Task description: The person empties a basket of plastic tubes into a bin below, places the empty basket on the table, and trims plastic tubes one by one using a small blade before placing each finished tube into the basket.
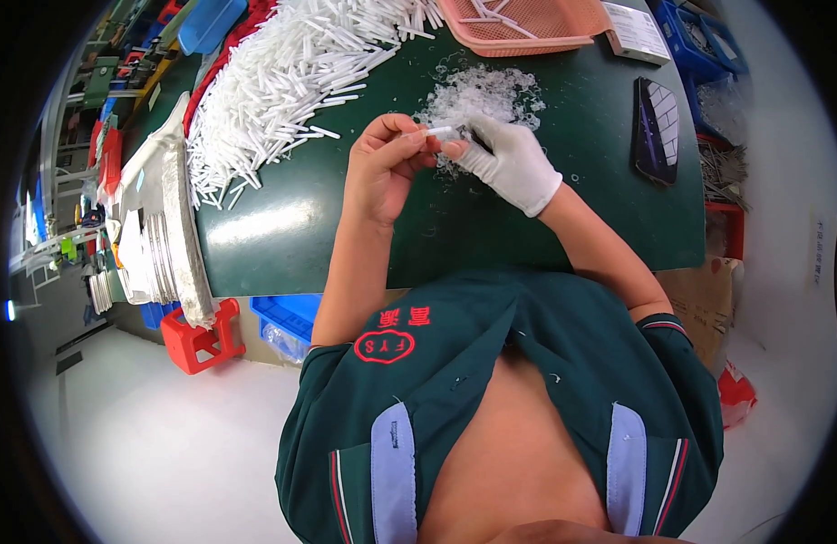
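Note:
Over the green table, my bare left hand [387,168] pinches one end of a short white plastic tube [440,133] between thumb and fingers. My right hand [513,168], in a white glove with a bare thumb tip, closes on the tube's other end. Something small and dark shows at the gloved fingers; I cannot make out what it is. Just beyond both hands lies a loose heap of clear, curly plastic trimmings [491,95], some shaped like little rings. A big pile of similar white tubes [264,95] spreads to the far left of my left hand.
A pink plastic basket [527,43] with a few tubes stands at the far edge, beside a white box [638,34]. A dark phone [656,131] lies on the green table [291,240] at right. Blue bins [695,41] stand beyond; a red stool [201,337] is below left.

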`<action>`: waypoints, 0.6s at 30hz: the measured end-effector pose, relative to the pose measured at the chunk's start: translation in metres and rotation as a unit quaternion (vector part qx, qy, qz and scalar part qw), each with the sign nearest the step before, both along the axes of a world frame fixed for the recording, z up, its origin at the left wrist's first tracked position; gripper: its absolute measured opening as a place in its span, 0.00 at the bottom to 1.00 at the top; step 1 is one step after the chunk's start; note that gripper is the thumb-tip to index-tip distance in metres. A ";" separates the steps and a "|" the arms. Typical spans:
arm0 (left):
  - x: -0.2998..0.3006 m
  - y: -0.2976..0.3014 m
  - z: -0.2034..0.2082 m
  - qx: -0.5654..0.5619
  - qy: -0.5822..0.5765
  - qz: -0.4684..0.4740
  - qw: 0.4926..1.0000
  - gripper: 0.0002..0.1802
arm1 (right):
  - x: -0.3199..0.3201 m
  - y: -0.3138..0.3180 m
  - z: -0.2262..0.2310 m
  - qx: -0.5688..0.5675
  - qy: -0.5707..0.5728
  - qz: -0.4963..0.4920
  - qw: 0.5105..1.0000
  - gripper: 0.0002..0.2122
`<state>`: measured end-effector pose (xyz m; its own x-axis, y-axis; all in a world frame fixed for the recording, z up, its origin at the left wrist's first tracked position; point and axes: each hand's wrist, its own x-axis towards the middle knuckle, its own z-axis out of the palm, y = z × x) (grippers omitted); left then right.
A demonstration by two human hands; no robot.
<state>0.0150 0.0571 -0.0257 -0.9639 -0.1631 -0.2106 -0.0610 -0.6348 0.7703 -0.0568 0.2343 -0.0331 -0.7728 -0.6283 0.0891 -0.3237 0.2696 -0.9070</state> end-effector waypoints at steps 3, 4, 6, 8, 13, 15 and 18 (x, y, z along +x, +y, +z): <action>0.003 0.008 -0.006 0.021 -0.007 -0.005 1.000 0.05 | 0.000 0.001 0.002 -0.021 0.010 -0.017 1.000 0.21; 0.003 0.009 -0.008 0.032 -0.005 -0.012 0.999 0.05 | 0.001 0.002 0.003 -0.009 -0.004 -0.006 1.000 0.18; 0.004 0.009 -0.012 0.038 -0.006 -0.015 0.999 0.05 | 0.001 0.003 0.004 0.003 -0.018 0.003 1.000 0.17; 0.005 0.009 -0.014 0.043 -0.006 -0.019 0.999 0.05 | 0.001 0.003 0.003 -0.006 -0.005 0.008 1.000 0.16; 0.006 0.012 -0.013 0.045 -0.001 -0.016 0.999 0.05 | 0.002 0.004 0.003 -0.011 0.040 -0.004 0.999 0.15; 0.008 0.015 -0.013 0.046 0.002 -0.010 0.999 0.05 | 0.004 0.003 0.006 -0.007 0.057 -0.010 0.998 0.15; 0.008 0.017 -0.015 0.048 0.008 -0.003 0.999 0.05 | 0.005 0.002 0.007 -0.004 0.089 -0.041 0.995 0.15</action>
<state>0.0233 0.0739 -0.0403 -0.9678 -0.1379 -0.2105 -0.0534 -0.7050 0.7072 -0.0516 0.2364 -0.0258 -0.7932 -0.5622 0.2340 -0.4568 0.2952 -0.8392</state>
